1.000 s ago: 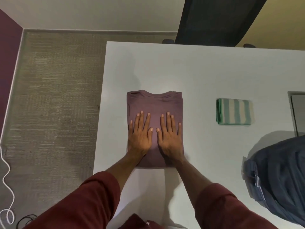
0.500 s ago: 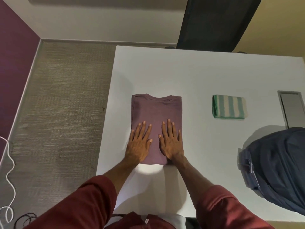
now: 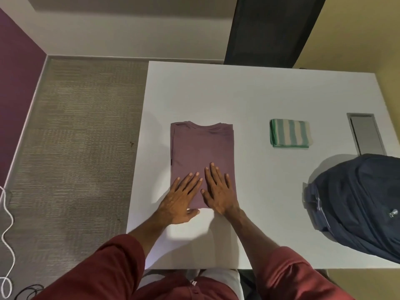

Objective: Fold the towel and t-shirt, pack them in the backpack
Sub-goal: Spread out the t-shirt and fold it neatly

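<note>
A mauve t-shirt [image 3: 202, 148] lies folded into a neat rectangle on the white table [image 3: 249, 94], collar at the far end. My left hand [image 3: 180, 199] lies flat on its near left corner, fingers straight, thumb on the table beside the hem. My right hand [image 3: 217, 189] presses flat on the near right part of the shirt. A folded green-and-white striped towel [image 3: 290, 133] sits to the right of the shirt. A dark blue backpack [image 3: 359, 204] lies at the table's right edge, partly cut off by the frame.
A grey rectangular inset [image 3: 365, 134] is set in the table behind the backpack. A dark chair back [image 3: 272, 29] stands beyond the far edge. Carpet [image 3: 75, 137] lies to the left, with a white cord [image 3: 7, 224] on it.
Both hands have slid toward me along the shirt, from its middle down to its near hem. The camera view has shifted, showing more of the table and backpack.
</note>
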Motion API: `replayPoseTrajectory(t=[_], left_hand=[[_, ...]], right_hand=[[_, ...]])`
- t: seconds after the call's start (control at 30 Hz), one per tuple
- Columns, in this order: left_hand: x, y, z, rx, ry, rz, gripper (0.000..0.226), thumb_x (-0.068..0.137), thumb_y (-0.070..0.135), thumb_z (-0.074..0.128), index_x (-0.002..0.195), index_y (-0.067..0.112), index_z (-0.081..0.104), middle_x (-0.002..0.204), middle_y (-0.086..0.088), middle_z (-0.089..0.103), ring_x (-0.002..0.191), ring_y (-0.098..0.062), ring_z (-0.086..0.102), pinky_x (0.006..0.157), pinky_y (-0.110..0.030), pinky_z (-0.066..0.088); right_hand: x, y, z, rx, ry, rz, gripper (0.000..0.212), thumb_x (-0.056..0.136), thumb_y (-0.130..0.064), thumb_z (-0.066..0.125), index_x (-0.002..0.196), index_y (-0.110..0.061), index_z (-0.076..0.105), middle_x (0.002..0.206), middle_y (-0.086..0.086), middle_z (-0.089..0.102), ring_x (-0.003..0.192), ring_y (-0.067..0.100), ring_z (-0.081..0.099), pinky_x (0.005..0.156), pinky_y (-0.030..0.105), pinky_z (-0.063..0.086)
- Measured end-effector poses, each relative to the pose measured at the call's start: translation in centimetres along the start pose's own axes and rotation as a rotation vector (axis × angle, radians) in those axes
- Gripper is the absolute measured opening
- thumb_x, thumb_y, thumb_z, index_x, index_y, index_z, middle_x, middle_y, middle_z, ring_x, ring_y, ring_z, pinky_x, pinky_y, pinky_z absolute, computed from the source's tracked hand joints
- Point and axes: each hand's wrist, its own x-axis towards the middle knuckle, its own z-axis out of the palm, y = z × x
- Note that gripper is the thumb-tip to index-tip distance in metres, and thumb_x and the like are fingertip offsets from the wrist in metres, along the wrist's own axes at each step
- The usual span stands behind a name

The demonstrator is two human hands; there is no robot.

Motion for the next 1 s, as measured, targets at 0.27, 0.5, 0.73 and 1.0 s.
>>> replayPoseTrajectory(t=[0.27, 0.5, 0.73, 1.0], left_hand=[[-0.7, -0.6, 0.5, 0.025, 0.060, 0.040, 0.077, 0.107, 0.038, 0.041, 0.172, 0.022, 0.002, 0.180, -0.002, -0.005, 0.167, -0.027, -0.001, 0.130, -0.060, 0.020], [-0.4, -1.4, -0.5, -0.076, 0.059, 0.026, 0.068, 0.107, 0.038, 0.035, 0.172, 0.027, 0.017, 0.180, 0.004, 0.009, 0.165, -0.021, 0.017, 0.129, -0.052, 0.030], [-0.6, -2.9, -1.4, -0.073, 0.021, 0.049, 0.082, 0.098, 0.020, 0.063, 0.170, 0.027, 0.025, 0.178, 0.001, 0.017, 0.162, -0.023, 0.026, 0.129, -0.049, 0.032], [0.8, -3.9, -8.4, -0.269, 0.129, -0.038, 0.048, 0.101, 0.018, 0.053, 0.149, 0.027, 0.056, 0.144, -0.003, 0.067, 0.120, -0.028, 0.070, 0.098, -0.040, 0.060]], right_hand=[[-1.5, 0.6, -0.4, 0.025, -0.166, -0.137, 0.119, 0.088, -0.095, 0.049, 0.173, -0.031, -0.005, 0.181, -0.003, -0.014, 0.167, 0.021, -0.010, 0.129, 0.052, 0.001], [-1.8, 1.6, -1.5, -0.047, -0.138, -0.220, 0.093, 0.095, -0.039, 0.063, 0.174, -0.028, 0.015, 0.181, 0.004, 0.006, 0.166, 0.030, 0.016, 0.124, 0.059, 0.039], [-1.6, 2.1, -4.8, 0.057, -0.203, -0.193, 0.065, 0.103, -0.038, 0.033, 0.165, -0.025, 0.043, 0.177, 0.002, 0.025, 0.162, 0.026, 0.031, 0.127, 0.049, 0.032], [0.3, 1.9, -10.4, 0.149, -0.352, 0.033, 0.058, 0.099, -0.039, 0.071, 0.155, -0.030, 0.057, 0.155, -0.002, 0.062, 0.134, 0.026, 0.064, 0.104, 0.035, 0.052]])
